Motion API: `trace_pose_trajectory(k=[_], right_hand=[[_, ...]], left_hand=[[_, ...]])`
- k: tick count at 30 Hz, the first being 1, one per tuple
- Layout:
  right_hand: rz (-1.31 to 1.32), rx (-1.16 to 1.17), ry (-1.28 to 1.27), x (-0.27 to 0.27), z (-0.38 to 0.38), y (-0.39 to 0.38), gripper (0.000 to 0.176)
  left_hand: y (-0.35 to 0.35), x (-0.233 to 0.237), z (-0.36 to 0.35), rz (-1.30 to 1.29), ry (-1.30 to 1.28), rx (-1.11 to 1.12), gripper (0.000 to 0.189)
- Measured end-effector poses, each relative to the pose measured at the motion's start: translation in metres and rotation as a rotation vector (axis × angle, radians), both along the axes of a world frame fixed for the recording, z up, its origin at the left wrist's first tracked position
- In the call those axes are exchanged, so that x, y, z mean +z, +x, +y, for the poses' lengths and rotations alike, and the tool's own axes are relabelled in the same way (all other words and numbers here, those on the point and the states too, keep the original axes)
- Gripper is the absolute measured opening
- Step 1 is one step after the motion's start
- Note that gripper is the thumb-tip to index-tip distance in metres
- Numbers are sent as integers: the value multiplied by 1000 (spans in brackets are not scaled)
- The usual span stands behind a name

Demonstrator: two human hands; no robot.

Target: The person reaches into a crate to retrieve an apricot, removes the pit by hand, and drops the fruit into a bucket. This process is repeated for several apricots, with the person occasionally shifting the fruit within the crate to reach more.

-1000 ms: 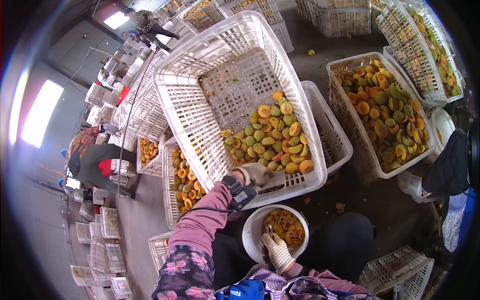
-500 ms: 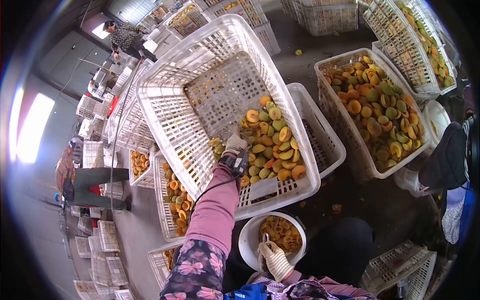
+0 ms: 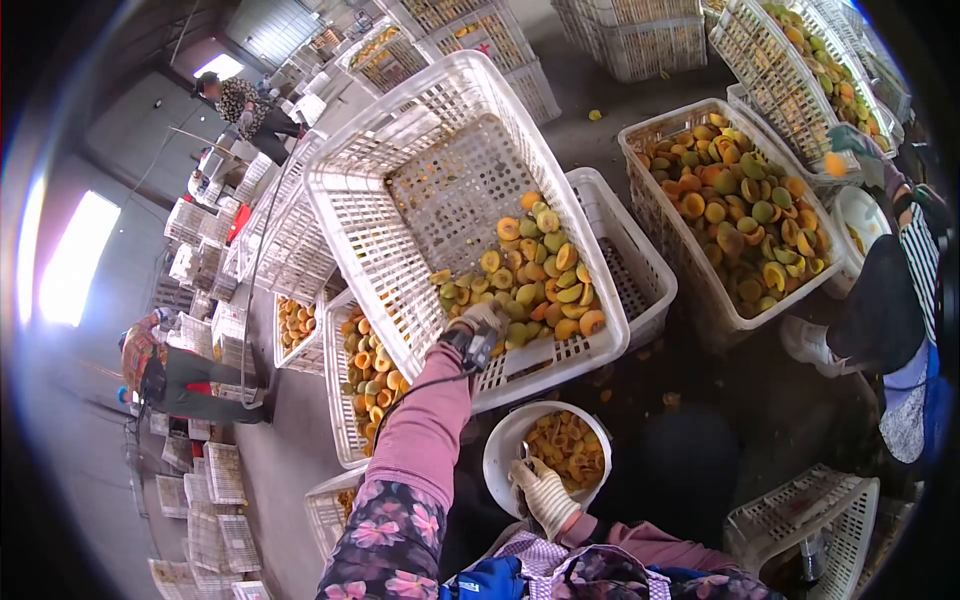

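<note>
1. Well, reaches with the gloved left hand [image 3: 484, 318] to halved fruit [image 3: 545, 275] heaped at the near right of a large white crate [image 3: 362, 245]; cannot tell the grip of the left fingers.
2. Holds the gloved right hand [image 3: 546, 497] well apart from the left, clamped on a metal tool [image 3: 525, 452] over a white bucket [image 3: 498, 455]; inside it, cut pieces [image 3: 568, 447].
3. Underfoot, bare grey floor [image 3: 275, 450], darker near the bucket, with fruit scraps [image 3: 671, 399] scattered about; to the right, a filled crate [image 3: 688, 275].
4. Farther off, stacked crates [image 3: 655, 45]; at left, a bright window [image 3: 80, 258] in a grey wall [image 3: 95, 390], a bending person [image 3: 150, 365] close by.
</note>
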State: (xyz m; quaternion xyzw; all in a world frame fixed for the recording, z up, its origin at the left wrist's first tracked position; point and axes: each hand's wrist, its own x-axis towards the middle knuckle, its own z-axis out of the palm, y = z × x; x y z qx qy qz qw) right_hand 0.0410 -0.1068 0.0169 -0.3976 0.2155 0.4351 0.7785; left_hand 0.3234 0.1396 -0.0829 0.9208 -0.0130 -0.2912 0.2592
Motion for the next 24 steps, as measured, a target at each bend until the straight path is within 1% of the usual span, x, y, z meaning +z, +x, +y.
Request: trace_pose_trajectory(k=[1,2,4,5,6,7,8,10,11,12,14,15,16,18,19,20,21,22,24], right_hand=[[-24,2,8,1,-1,-3,24],[-29,6,9,2,-3,-4,24],[-82,-23,27,2,-5,-9,24],[-180,-58,30,-8,-5,-14,26],[-407,-193,-98,-39,9,-23,27],[-408,-196,-105,-41,7,-25,27],[-408,-199,-114,-39,3,-21,27],[-548,-246,-192,-14,-10,-15,28],[-473,-214,-179,-5,-13,-14,28],[-553,-201,-202,-6,-14,-14,29],[-647,-135,-256,3,-20,-13,32],[-798,-258,-268,-23,-7,-18,39],[-770,-248,-244,-27,-4,-19,38],[-776,-225,-294,-26,-5,-21,37],[-777,-224,-297,-28,-6,-21,37],[-724,-151,-281,-33,-6,-22,35],[-670,-79,-263,-33,-6,-22,33],[-670,-78,-264,-34,-6,-24,33],[-696,-4,-308,-32,-7,-25,31]], left_hand=[[-15,-2,-3,-27,42,-15,54],[-40,9,-20,-145,130,161,48],[-83,24,-31,-192,-413,415,33],[-108,56,-57,-256,-436,516,28],[-134,86,-82,-316,-456,619,24],[-161,85,-85,-298,-752,690,20],[-180,92,-98,-399,-826,705,20],[-218,110,-116,-283,-1315,857,20],[-235,103,-122,-316,-1337,872,22],[-250,94,-120,-322,-1358,712,24],[-272,103,-139,-361,-1259,684,26],[-281,107,-147,-335,-1350,690,28],[-289,103,-149,-349,-1345,787,27],[-299,105,-151,-442,-1269,742,26],[-303,107,-155,-446,-1287,773,25],[-308,110,-159,-450,-1304,804,25],[-312,108,-158,-499,-1259,765,24],[-315,106,-157,-498,-1260,765,24],[-318,106,-155,-506,-1242,801,23]])
